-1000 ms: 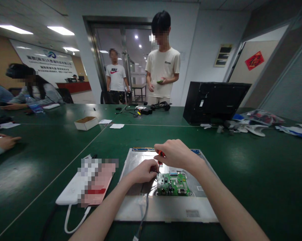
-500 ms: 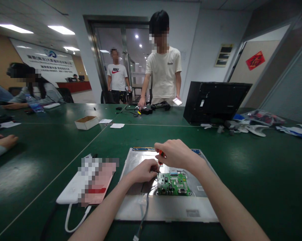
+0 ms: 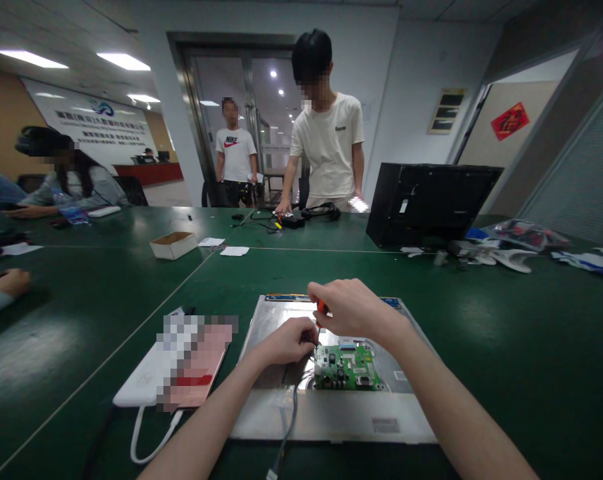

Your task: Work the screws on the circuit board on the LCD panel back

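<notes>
A flat metal display panel (image 3: 341, 417) lies on the green table in front of me, with a green circuit board (image 3: 354, 367) on it. My right hand (image 3: 349, 307) is closed around the red-orange handle of a screwdriver (image 3: 322, 308), its shaft pointing down at the board's upper left corner. My left hand (image 3: 291, 340) rests beside that corner, thumb and fingers pinched close to the screwdriver's tip; what they pinch, if anything, is hidden. A grey cable (image 3: 292, 417) runs from near the board over the panel's front edge to a white connector.
Left of the panel lie a white power bank (image 3: 141, 380) and a pink phone (image 3: 209, 367) with a white cable. Farther back are an open small box (image 3: 174, 245), paper slips (image 3: 234, 251) and a black monitor (image 3: 431, 203). A person (image 3: 329, 147) stands across the table; others are at left.
My hands, the screwdriver and the board look almost unchanged in place. Across the table, the standing person has leaned slightly, head lower and to the left.
</notes>
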Available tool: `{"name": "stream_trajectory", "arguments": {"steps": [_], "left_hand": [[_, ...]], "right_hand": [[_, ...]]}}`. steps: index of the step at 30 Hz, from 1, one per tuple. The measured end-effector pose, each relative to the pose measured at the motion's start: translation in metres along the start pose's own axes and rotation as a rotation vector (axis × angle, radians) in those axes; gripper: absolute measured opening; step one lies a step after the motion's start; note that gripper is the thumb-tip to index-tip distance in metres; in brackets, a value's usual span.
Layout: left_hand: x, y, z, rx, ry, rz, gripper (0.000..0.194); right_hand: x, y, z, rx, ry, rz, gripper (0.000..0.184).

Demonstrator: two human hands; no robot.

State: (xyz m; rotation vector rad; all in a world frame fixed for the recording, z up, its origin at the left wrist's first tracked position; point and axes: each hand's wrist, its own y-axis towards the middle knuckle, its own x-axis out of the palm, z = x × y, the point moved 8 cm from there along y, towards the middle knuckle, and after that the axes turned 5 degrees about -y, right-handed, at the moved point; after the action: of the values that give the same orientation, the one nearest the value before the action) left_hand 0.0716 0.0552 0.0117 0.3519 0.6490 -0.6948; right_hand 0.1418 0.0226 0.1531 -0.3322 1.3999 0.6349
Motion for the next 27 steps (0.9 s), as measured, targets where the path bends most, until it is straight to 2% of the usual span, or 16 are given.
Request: {"name": "stream_trajectory", "arguments": {"steps": [4, 9, 14, 19, 24, 27], "left_hand": [[0.0006, 0.0001, -0.0018, 0.002, 0.003, 0.005, 0.023], [0.0002, -0.0005, 0.0020, -0.002, 0.003, 0.001, 0.016], [0.0002, 0.0002, -0.0006, 0.032, -0.002, 0.023, 0.021], [0.0020, 0.0008, -0.0046, 0.034, -0.024, 0.020, 0.021], [0.0013, 0.0001, -0.0005, 0.026, -0.013, 0.007, 0.015], [0.0008, 0.0004, -0.0017, 0.024, -0.003, 0.014, 0.016]], "right_hand": [[-0.0019, -0.0012, -0.0032, -0.033, 0.024, 0.004, 0.019], [-0.0005, 0.0023, 0.0017, 0.012, -0.006, -0.002, 0.026], [-0.0017, 0.0009, -0.0009, -0.007, -0.006, 0.033, 0.014], [-0.0025, -0.0015, -0.0051, -0.050, 0.057, 0.033, 0.021], [-0.0007, 0.0022, 0.0001, 0.002, 0.015, 0.005, 0.029], [-0.0008, 0.0031, -0.0002, 0.001, -0.013, 0.014, 0.026]]}}
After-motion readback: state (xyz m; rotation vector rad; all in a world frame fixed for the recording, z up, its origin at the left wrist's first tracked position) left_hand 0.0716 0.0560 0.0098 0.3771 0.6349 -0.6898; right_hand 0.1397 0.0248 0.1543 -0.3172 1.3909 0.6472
